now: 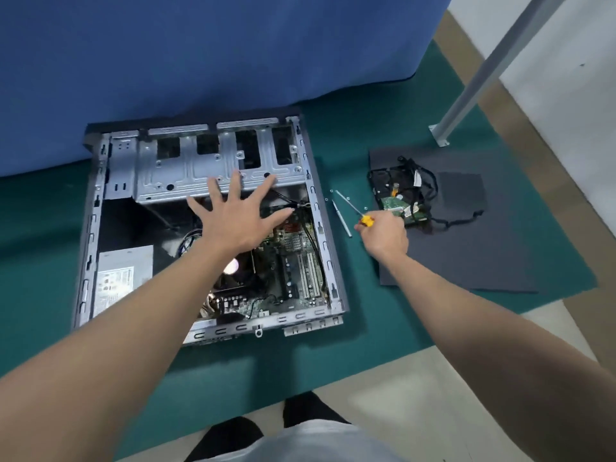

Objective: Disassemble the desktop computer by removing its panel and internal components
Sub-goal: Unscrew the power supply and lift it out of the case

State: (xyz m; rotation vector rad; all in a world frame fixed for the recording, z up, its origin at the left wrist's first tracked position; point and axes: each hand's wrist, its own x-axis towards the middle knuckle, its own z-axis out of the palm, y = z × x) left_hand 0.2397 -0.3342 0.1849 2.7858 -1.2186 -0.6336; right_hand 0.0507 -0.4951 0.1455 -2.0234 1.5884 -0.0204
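The open desktop case (90, 228) lies flat on the green mat, side panel off. Inside are the metal drive cage (186, 168), the motherboard (293, 261) and the grey power supply (123, 278). My left hand (233, 218) hovers over the case with fingers spread, fingertips near the drive cage edge. To the right of the case, my right hand (383, 235) grips a screwdriver (353, 206) by its yellow handle, the shaft pointing up-left. A removed hard drive (396, 195) with black cables lies on the dark panel (466, 255).
A second thin metal tool (341, 218) and small loose screws (328, 196) lie on the green mat (366, 328) beside the case. A blue cloth wall (200, 61) stands behind. A grey metal post (466, 95) rises at the right. My shoes are at the bottom.
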